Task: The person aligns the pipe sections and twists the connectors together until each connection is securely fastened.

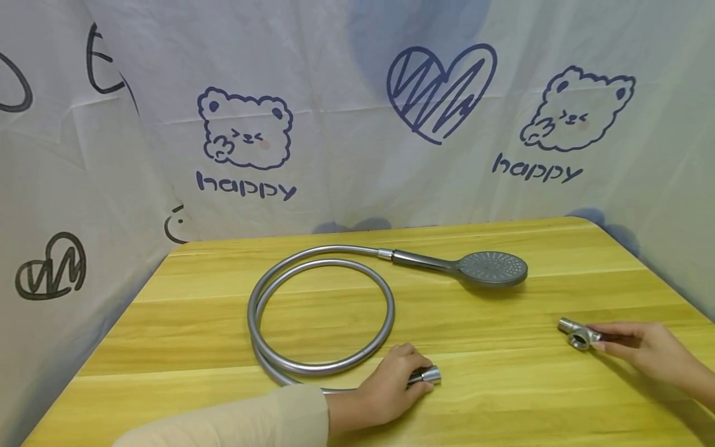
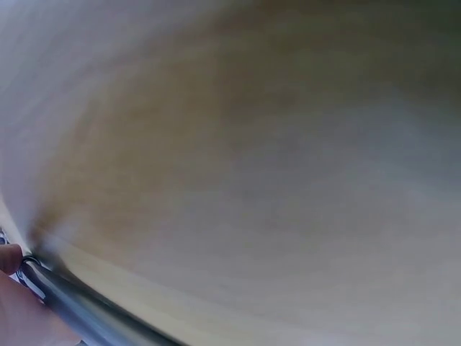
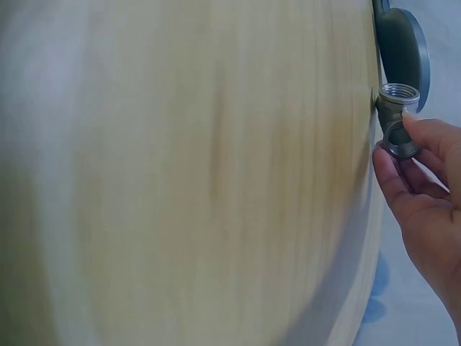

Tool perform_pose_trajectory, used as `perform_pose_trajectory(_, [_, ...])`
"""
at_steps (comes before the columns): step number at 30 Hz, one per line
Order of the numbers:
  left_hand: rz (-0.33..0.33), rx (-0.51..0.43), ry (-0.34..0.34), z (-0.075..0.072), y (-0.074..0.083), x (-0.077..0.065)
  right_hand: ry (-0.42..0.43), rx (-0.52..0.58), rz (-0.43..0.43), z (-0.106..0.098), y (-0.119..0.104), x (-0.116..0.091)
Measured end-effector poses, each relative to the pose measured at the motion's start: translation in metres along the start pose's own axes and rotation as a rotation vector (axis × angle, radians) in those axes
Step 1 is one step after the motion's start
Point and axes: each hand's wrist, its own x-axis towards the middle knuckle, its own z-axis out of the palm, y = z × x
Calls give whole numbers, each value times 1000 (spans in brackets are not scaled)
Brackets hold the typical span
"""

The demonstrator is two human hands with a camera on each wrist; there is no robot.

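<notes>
My left hand (image 1: 393, 383) grips the free end of a grey shower hose (image 1: 321, 369) low on the table, and the hose's silver end nut (image 1: 431, 374) sticks out past the fingers. In the left wrist view only a strip of the hose (image 2: 94, 310) and part of the hand (image 2: 25, 310) show at the lower left. At the right, my right hand (image 1: 650, 351) pinches a metal tee fitting (image 1: 579, 338) between thumb and fingers. The right wrist view shows the threaded opening of this tee fitting (image 3: 398, 94) pointing away from the hand (image 3: 432, 209).
The hose lies coiled at the table's centre left. Its other end joins a dark grey handheld shower head (image 1: 491, 269), spray face up, toward the back. A wooden table (image 1: 184, 310) carries everything. White curtains (image 1: 335, 155) with drawings hang behind and at the sides.
</notes>
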Motion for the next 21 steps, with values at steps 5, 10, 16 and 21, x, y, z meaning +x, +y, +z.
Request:
perform_pose_trajectory(5, [11, -2, 3, -2, 1, -1, -43, 38, 74, -2, -4, 1])
perform_pose_trajectory(10, [15, -14, 13, -2, 1, -1, -44, 80, 64, -3, -9, 3])
perform_pose_trajectory(16, [-1, -41, 40, -2, 1, -2, -66, 132, -12, -4, -17, 7])
perform_pose_trajectory(21, [6, -42, 59, -3, 0, -3, -81, 196, -51, 0, -29, 11])
